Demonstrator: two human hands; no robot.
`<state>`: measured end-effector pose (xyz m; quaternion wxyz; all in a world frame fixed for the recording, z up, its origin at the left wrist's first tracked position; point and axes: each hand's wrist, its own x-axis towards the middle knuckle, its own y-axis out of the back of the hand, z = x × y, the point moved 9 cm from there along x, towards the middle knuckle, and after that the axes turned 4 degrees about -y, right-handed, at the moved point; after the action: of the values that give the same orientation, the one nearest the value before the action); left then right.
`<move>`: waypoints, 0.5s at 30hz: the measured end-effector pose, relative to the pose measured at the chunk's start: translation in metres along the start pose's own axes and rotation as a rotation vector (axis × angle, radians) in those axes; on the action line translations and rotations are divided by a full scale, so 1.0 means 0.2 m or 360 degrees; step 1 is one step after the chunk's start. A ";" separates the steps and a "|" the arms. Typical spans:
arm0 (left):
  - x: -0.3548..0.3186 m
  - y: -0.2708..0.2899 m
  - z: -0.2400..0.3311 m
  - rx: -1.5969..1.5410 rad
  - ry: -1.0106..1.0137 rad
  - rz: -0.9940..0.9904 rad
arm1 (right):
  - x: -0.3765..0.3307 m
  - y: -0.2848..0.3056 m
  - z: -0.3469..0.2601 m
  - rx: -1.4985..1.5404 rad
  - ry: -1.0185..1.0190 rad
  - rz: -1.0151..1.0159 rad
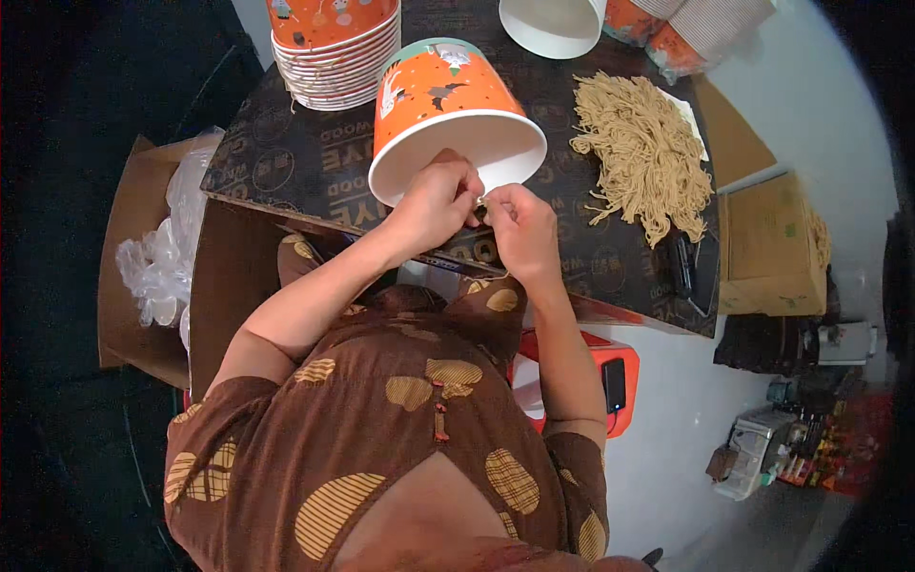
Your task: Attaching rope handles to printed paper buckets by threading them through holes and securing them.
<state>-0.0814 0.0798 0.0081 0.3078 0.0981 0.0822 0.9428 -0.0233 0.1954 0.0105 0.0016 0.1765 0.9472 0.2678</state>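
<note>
Dark printed surface (315, 160) below, I watch remotely as 1 orange bucket (456, 114) lies tipped mouth-forward near its front edge, left hand (437, 205) and right hand (524, 229) meeting at the rim, fingers pinched on apparent cord (481, 201): seemingly unfinished, stacked buckets (335, 71) perhaps done, many loose cords (646, 153) left.

Black phone (615, 384) on a red stool (620, 422), pale floor (667, 477) beside it.

The left forearm (329, 284) slants inward and the right forearm (563, 348) stands steeper, the left hand (440, 202) curled, its fingertips hard to make out, just beside the right hand (526, 229), whose thumb and forefinger pinch together.
</note>
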 end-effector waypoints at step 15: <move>-0.04 0.01 0.12 0.0499 -0.0439 0.0129 | 0.02 0.00 0.07 0.0118 -0.0119 0.0066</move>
<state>-0.0701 0.0760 0.0310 0.2590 0.2762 0.1810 0.9077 -0.0266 0.2036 -0.0015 0.0250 0.2061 0.9518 0.2257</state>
